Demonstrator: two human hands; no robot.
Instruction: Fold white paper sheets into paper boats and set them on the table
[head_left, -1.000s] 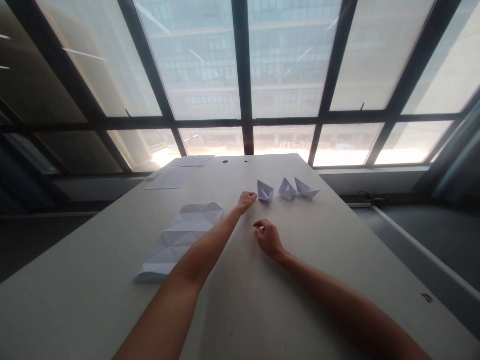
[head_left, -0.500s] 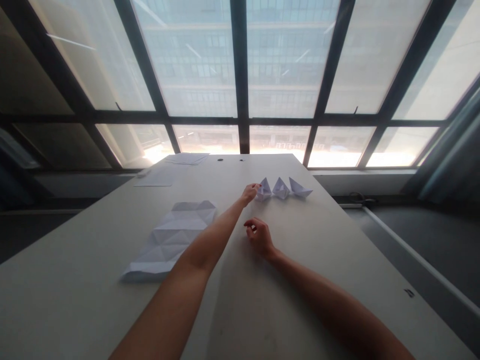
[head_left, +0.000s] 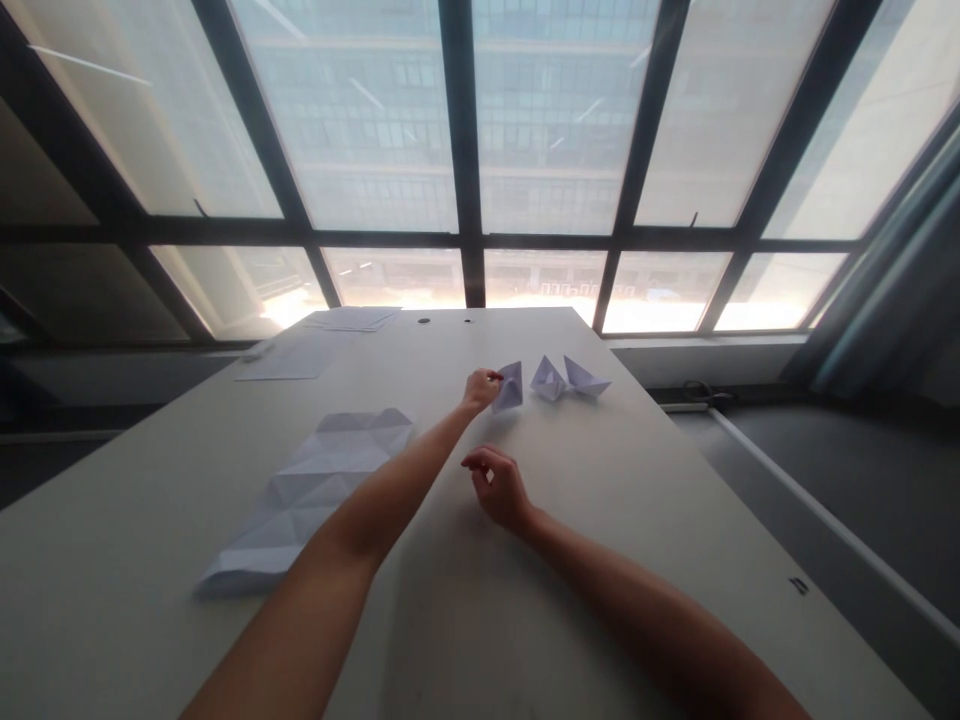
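My left hand (head_left: 482,388) reaches across the table, its fingers pinched on the left edge of a folded white paper boat (head_left: 511,388). That boat is tilted, its face turned toward me. To its right stand a second paper boat (head_left: 548,381) with a pointed peak and a third paper boat (head_left: 587,379), close together. Nearer to me, my right hand (head_left: 501,490) rests at the table with loosely curled fingers. A gap shows between its thumb and forefinger, and nothing is visible in it. Left of my left forearm lies a creased paper sheet (head_left: 300,500), partly behind the arm.
The white table (head_left: 600,500) runs toward a large framed window (head_left: 375,150). Flat paper sheets (head_left: 289,358) lie at its far left, and a small dark mark or object (head_left: 798,586) near its right edge. A curtain (head_left: 885,290) hangs at the right.
My left hand has drawn the nearest boat away from the other two and tilted it. The right hand stays loosely curled. The whole view has shifted slightly, so things sit further left.
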